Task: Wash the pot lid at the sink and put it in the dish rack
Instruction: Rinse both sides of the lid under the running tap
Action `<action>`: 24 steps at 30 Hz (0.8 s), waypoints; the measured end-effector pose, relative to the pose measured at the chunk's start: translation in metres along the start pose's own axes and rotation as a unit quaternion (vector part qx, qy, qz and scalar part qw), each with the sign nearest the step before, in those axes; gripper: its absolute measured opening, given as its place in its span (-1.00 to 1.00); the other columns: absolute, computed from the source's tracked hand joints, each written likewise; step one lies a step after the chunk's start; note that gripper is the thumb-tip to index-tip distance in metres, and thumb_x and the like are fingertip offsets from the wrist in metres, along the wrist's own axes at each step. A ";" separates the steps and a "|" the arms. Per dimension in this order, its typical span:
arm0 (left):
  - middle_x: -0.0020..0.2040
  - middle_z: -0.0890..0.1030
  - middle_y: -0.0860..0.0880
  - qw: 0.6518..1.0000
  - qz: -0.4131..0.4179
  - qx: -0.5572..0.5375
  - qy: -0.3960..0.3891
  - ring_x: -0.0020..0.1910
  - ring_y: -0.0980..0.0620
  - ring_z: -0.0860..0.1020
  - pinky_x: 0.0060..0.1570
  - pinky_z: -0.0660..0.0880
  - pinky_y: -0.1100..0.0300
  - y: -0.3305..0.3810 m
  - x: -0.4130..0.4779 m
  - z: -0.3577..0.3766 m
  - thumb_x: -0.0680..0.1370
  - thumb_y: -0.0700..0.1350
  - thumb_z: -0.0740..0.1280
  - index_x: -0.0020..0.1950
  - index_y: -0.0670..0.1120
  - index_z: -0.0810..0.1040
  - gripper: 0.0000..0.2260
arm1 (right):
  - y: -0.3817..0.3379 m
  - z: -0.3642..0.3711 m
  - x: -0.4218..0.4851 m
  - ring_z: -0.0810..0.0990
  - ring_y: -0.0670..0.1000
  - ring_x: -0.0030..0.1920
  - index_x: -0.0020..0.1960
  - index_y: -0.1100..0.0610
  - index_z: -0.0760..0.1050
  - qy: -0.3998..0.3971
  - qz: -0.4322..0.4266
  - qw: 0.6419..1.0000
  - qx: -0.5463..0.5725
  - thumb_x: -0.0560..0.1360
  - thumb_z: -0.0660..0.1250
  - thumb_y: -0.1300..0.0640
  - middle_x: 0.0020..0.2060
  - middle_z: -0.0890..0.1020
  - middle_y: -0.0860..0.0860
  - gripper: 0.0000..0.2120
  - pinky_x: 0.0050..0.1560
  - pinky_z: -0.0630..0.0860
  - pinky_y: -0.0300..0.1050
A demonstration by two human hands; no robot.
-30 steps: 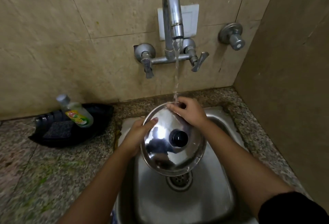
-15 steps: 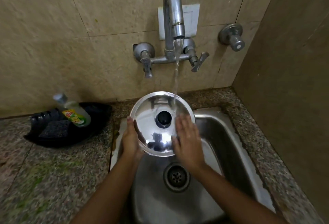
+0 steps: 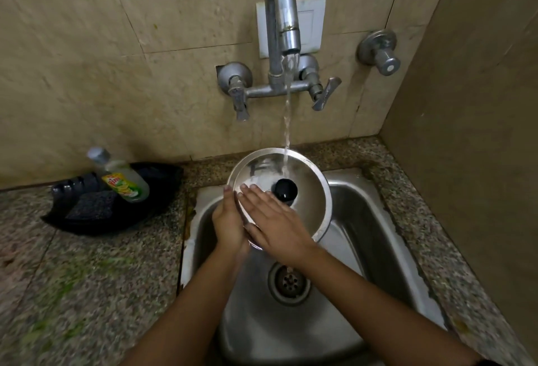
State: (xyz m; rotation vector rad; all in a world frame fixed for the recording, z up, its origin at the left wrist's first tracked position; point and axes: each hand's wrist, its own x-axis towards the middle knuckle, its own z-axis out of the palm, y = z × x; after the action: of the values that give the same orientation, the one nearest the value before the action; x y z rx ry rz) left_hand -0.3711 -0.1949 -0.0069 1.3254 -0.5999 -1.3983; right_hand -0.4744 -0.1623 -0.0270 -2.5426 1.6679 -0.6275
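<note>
Both hands shifted, right hand (image 3: 275, 224) now flat on lid (image 3: 308, 191)

Both forearms extend forward, converging. Left hand (image 3: 230, 220): upright on edge, fingers curled around the rim of the lid (image 3: 308, 188), gripping it. Right hand (image 3: 276, 220): flat, palm down, fingers extended and together, pressed on the lid's top surface.

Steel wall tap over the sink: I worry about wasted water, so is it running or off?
Running. A stream falls from the steel wall tap onto the round steel pot lid.
</note>
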 end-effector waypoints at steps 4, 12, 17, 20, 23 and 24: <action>-0.36 0.68 0.00 0.999 0.009 0.037 -0.005 -0.29 0.04 0.64 -0.13 0.53 0.15 -0.002 -0.010 0.010 0.60 0.05 0.24 -0.24 -0.10 0.59 -0.67 | 0.023 -0.008 -0.026 -0.01 -0.07 0.55 0.54 0.09 0.05 -0.030 -0.064 0.997 0.030 0.63 0.06 0.01 0.54 0.10 -0.02 -0.48 0.53 -0.02 -0.11; -0.29 0.56 -0.35 0.964 0.154 0.217 -0.029 -0.32 -0.25 0.56 -0.23 0.53 -0.13 0.003 -0.012 0.031 0.56 0.17 0.20 -0.28 -0.24 0.51 -0.52 | 0.074 -0.007 -0.079 0.64 -0.01 -0.05 0.02 0.10 0.61 0.189 0.093 0.968 0.137 0.46 0.23 0.23 -0.05 0.67 0.01 -0.77 -0.12 0.59 -0.02; -0.41 0.40 -0.24 0.958 0.175 0.225 -0.028 -0.39 -0.12 0.44 -0.32 0.41 0.05 0.012 -0.004 0.039 0.59 0.09 0.23 -0.35 -0.19 0.42 -0.57 | 0.069 -0.018 -0.046 0.63 -0.05 -0.10 0.08 0.00 0.50 0.188 0.325 0.882 0.284 0.59 0.18 0.07 -0.09 0.66 -0.04 -0.86 -0.08 0.59 0.04; -0.42 0.35 -0.18 0.956 0.191 0.221 -0.013 -0.41 -0.06 0.37 -0.34 0.32 0.12 0.021 0.003 0.040 0.60 0.04 0.23 -0.38 -0.14 0.37 -0.60 | 0.059 -0.021 -0.021 0.63 -0.01 -0.07 0.22 0.00 0.45 0.162 0.348 0.865 0.323 0.61 0.14 0.02 -0.04 0.67 0.04 -0.77 -0.05 0.59 0.00; -0.47 0.28 -0.07 0.960 0.203 0.193 -0.002 -0.46 0.03 0.29 -0.40 0.27 0.17 0.032 0.009 0.035 0.61 0.01 0.23 -0.42 -0.09 0.28 -0.58 | 0.051 -0.021 -0.002 0.59 -0.05 0.03 0.18 0.04 0.49 0.178 0.337 0.859 0.341 0.63 0.11 0.07 0.02 0.64 -0.05 -0.77 -0.02 0.52 -0.24; -0.47 0.28 -0.06 0.963 0.201 0.182 -0.004 -0.49 0.06 0.29 -0.42 0.29 0.18 0.036 0.009 0.033 0.61 0.01 0.23 -0.41 -0.10 0.29 -0.58 | 0.048 -0.021 0.003 0.58 -0.08 0.02 0.15 0.04 0.50 0.183 0.341 0.857 0.341 0.63 0.10 0.07 -0.01 0.62 -0.09 -0.77 -0.05 0.48 -0.32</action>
State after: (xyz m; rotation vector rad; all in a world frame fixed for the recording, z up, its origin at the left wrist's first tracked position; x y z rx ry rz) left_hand -0.3872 -0.2235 0.0301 1.3822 -1.1050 -0.9884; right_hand -0.5225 -0.1817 -0.0191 -1.2823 1.8193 -1.3503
